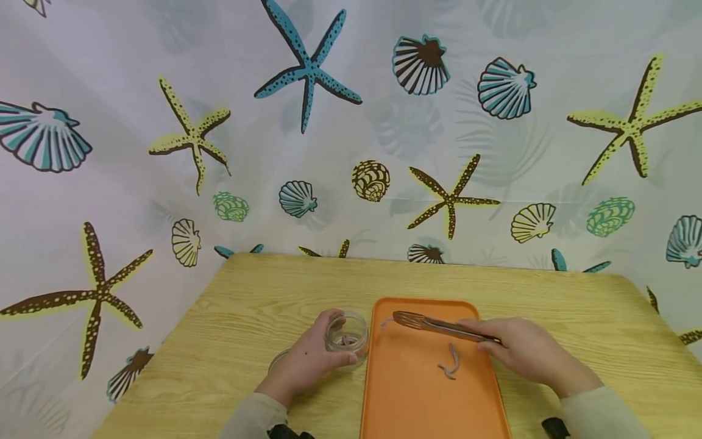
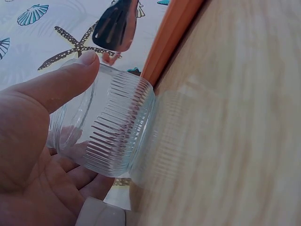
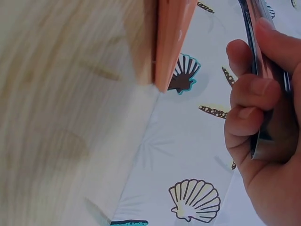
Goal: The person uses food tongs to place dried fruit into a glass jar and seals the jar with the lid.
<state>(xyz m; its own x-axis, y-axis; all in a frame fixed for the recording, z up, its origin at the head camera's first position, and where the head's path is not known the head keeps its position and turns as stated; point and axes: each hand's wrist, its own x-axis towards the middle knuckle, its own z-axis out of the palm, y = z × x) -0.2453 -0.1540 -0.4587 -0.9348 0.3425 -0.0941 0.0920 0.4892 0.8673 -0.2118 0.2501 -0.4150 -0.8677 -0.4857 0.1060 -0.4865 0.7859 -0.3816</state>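
Note:
My left hand (image 1: pixel 312 353) grips a clear ribbed glass jar (image 2: pixel 120 122), thumb on one side and fingers round the other. Several thin greyish-pink strips (image 1: pixel 345 341) lie inside the jar, which stands on the table at the tray's left edge. In my right hand (image 1: pixel 529 350) is a pair of metal tongs (image 1: pixel 439 325) with slotted heads, gripped by the handle. The tongs reach left across the orange tray (image 1: pixel 422 402), and a pinkish strip (image 2: pixel 110 59) shows at their tip. Another pair of strips (image 1: pixel 451 364) lies on the tray below the tongs.
A round lid (image 1: pixel 276 361) lies partly hidden behind my left hand. The wood-grain table (image 1: pixel 219 366) extends to both sides of the tray. Beyond its back edge hangs a white curtain (image 1: pixel 340 140) printed with shells and starfish.

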